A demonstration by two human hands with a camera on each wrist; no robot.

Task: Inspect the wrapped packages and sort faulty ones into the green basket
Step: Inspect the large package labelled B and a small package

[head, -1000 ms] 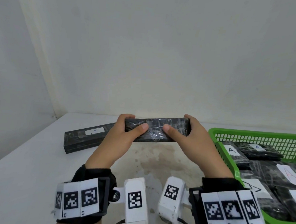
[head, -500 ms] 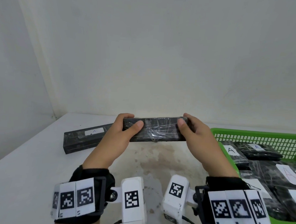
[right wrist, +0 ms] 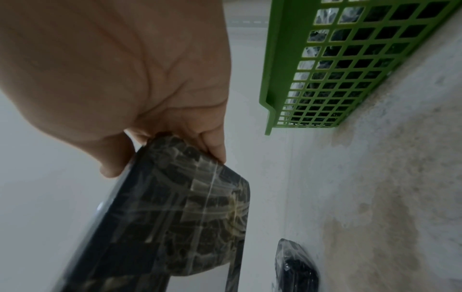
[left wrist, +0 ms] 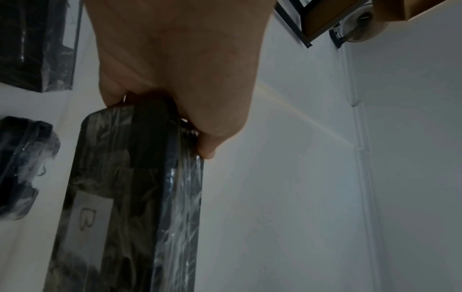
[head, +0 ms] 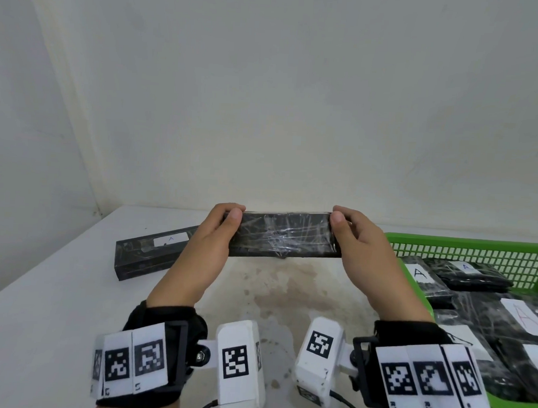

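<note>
Black film-wrapped package (head: pixel 284 237) held level above counter (head: pixel 53 301), left hand (head: pixel 209 247) and right hand (head: pixel 362 249) gripping its ends | left wrist: label side faces down; looks stiff, light | right wrist: film glossy, likely slippery; green basket (right wrist: pixel 275 83) near

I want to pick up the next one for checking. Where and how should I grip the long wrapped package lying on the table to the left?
Probably take the long package on the table by its two short ends, one hand each, coming from above. It lies flat, long and narrow, label up; end grips, like those both hands use on the held package, keep the faces visible.
</note>
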